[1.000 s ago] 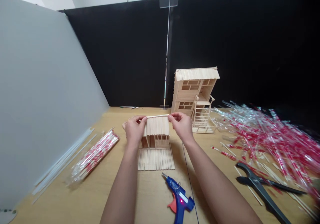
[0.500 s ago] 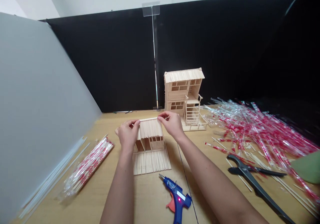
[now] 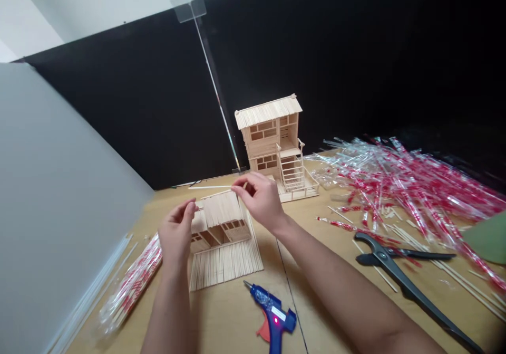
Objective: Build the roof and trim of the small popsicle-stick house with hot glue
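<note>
A small wooden-stick house (image 3: pixel 222 209) with a slatted roof and a stick floor in front stands on the table between my hands. My left hand (image 3: pixel 176 230) is at the left end of its roof, thumb and fingers pinched together; whatever lies between the fingertips is too small to make out. At the top right corner of the roof, my right hand (image 3: pixel 259 198) pinches the roof edge with thumb and index finger. Behind the house, a thin stick (image 3: pixel 209 187) lies on the table. In front lies a blue glue gun (image 3: pixel 272 309) with its red light on.
A taller two-storey stick house (image 3: pixel 272 143) stands behind my right hand. Red and clear wrappers (image 3: pixel 399 185) pile up at the right, near dark pliers (image 3: pixel 407 285). Packed sticks (image 3: pixel 134 280) and white rods (image 3: pixel 93 296) lie at the left. A black panel (image 3: pixel 138 95) rises behind.
The view has turned and shifted. My left hand has moved away from the roof's middle toward its left end, uncovering more of the house. A thin stick behind the house now shows.
</note>
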Demonstrator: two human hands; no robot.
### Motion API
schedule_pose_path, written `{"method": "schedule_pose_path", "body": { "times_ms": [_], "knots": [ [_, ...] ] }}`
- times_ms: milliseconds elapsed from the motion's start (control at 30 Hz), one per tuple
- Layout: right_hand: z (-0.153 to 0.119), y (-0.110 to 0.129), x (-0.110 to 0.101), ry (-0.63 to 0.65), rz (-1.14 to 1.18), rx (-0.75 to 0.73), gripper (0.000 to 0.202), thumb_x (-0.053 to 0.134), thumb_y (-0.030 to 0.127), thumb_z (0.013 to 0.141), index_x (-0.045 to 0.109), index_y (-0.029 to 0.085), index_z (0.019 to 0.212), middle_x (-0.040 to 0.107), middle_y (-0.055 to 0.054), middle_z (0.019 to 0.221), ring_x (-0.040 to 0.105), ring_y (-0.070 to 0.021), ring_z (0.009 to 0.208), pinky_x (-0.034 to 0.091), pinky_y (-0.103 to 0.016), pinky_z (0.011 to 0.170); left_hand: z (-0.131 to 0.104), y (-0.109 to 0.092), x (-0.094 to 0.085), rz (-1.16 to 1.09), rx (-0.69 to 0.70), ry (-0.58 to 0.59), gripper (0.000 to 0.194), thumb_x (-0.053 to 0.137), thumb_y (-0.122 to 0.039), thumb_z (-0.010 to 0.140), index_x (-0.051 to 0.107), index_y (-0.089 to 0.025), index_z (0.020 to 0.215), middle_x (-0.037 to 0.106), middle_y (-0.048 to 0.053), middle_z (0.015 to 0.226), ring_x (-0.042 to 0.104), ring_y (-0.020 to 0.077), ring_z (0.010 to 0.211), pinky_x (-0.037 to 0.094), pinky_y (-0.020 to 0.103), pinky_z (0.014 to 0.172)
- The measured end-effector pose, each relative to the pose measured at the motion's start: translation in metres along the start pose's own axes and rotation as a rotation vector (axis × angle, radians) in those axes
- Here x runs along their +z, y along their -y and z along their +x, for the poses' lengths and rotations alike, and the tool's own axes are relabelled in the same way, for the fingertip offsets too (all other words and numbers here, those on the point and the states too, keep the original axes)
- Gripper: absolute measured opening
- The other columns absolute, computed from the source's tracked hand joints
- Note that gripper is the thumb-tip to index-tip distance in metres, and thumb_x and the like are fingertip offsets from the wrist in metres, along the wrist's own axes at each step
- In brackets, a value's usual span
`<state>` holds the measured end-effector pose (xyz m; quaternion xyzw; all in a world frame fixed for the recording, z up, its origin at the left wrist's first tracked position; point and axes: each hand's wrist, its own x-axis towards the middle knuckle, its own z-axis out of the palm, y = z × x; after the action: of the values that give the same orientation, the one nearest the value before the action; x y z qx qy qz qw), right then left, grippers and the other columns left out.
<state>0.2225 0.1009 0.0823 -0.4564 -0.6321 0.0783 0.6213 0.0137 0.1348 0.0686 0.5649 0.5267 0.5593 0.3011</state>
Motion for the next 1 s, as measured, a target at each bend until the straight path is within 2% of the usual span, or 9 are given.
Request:
{"method": "schedule_pose_path", "body": {
  "times_ms": [67, 167, 267, 333, 400, 533, 600, 733, 1000],
  "knots": [
    [-0.011, 0.008, -0.003, 0.065, 0.029, -0.131, 0.012, 0.057, 0.024, 0.093, 0.067, 0.020, 0.088, 0.069, -0.004, 0.086, 0.063, -0.0155, 0.076, 0.049, -0.027, 0.069, -0.020, -0.012, 0.009, -0.243, -0.124, 0.098, 0.045, 0.077, -0.052, 0.068, 0.075, -0.017, 0.096, 0.070, 0.005, 0.084, 0.058, 0.0120, 0.066, 0.051, 0.025, 0.066],
    [-0.037, 0.014, -0.002, 0.171, -0.028, -0.294, 0.018, 0.051, 0.024, 0.096, 0.066, 0.017, 0.090, 0.070, -0.007, 0.089, 0.065, -0.0152, 0.078, 0.049, -0.025, 0.068, -0.054, -0.024, 0.026, -0.486, -0.226, 0.102, 0.039, 0.085, -0.046, 0.061, 0.074, -0.016, 0.084, 0.063, 0.001, 0.070, 0.050, 0.0071, 0.057, 0.045, 0.018, 0.053],
    [-0.059, 0.010, -0.003, 0.234, -0.047, -0.352, 0.025, 0.047, 0.027, 0.099, 0.066, 0.017, 0.087, 0.071, -0.006, 0.084, 0.065, -0.0141, 0.075, 0.049, -0.024, 0.067, -0.082, -0.023, 0.032, -0.528, -0.280, 0.046, 0.035, 0.088, -0.040, 0.057, 0.072, -0.016, 0.077, 0.058, -0.001, 0.067, 0.047, 0.0053, 0.054, 0.041, 0.015, 0.048],
    [-0.064, -0.001, -0.009, 0.306, 0.015, -0.373, 0.026, 0.048, 0.030, 0.099, 0.068, 0.018, 0.088, 0.072, -0.005, 0.084, 0.066, -0.0135, 0.076, 0.050, -0.023, 0.067, -0.093, -0.017, 0.026, -0.496, -0.276, -0.009, 0.032, 0.088, -0.039, 0.058, 0.071, -0.018, 0.075, 0.061, -0.001, 0.074, 0.047, 0.0052, 0.055, 0.042, 0.016, 0.047],
    [-0.059, -0.018, -0.017, 0.365, 0.073, -0.308, 0.023, 0.052, 0.030, 0.098, 0.069, 0.018, 0.089, 0.074, -0.003, 0.084, 0.067, -0.0136, 0.077, 0.050, -0.023, 0.067, -0.099, -0.008, 0.015, -0.446, -0.231, -0.083, 0.027, 0.086, -0.039, 0.063, 0.070, -0.020, 0.074, 0.062, -0.001, 0.078, 0.047, 0.0057, 0.056, 0.042, 0.016, 0.048],
    [-0.029, -0.061, -0.024, 0.414, 0.030, 0.116, 0.014, 0.061, 0.016, 0.089, 0.073, 0.019, 0.084, 0.075, -0.003, 0.081, 0.067, -0.0157, 0.072, 0.049, -0.026, 0.066, -0.108, 0.012, -0.006, -0.242, -0.145, -0.234, 0.021, 0.078, -0.042, 0.072, 0.071, -0.022, 0.074, 0.062, -0.001, 0.076, 0.049, 0.0090, 0.061, 0.045, 0.020, 0.052],
    [-0.015, -0.079, -0.019, 0.442, 0.017, 0.248, 0.011, 0.065, 0.017, 0.085, 0.075, 0.020, 0.086, 0.076, -0.003, 0.081, 0.067, -0.0164, 0.071, 0.049, -0.028, 0.066, -0.113, 0.021, -0.010, -0.114, -0.116, -0.296, 0.021, 0.075, -0.044, 0.076, 0.072, -0.023, 0.077, 0.061, 0.000, 0.073, 0.051, 0.0113, 0.061, 0.045, 0.023, 0.053],
    [-0.002, -0.093, 0.002, 0.470, 0.050, 0.222, 0.013, 0.067, 0.023, 0.084, 0.077, 0.023, 0.092, 0.076, -0.003, 0.084, 0.067, -0.0175, 0.074, 0.048, -0.028, 0.067, -0.119, 0.037, -0.006, 0.063, -0.005, -0.383, 0.018, 0.068, -0.042, 0.082, 0.071, -0.024, 0.086, 0.059, -0.002, 0.069, 0.052, 0.0138, 0.063, 0.045, 0.026, 0.059],
    [-0.001, -0.094, 0.018, 0.425, 0.104, 0.202, 0.013, 0.068, 0.023, 0.083, 0.077, 0.022, 0.092, 0.076, -0.003, 0.088, 0.067, -0.0157, 0.077, 0.047, -0.026, 0.070, -0.112, 0.061, -0.004, 0.073, 0.153, -0.509, 0.022, 0.070, -0.036, 0.083, 0.069, -0.014, 0.084, 0.060, -0.002, 0.066, 0.051, 0.0094, 0.054, 0.041, 0.025, 0.055]
  ]
}}
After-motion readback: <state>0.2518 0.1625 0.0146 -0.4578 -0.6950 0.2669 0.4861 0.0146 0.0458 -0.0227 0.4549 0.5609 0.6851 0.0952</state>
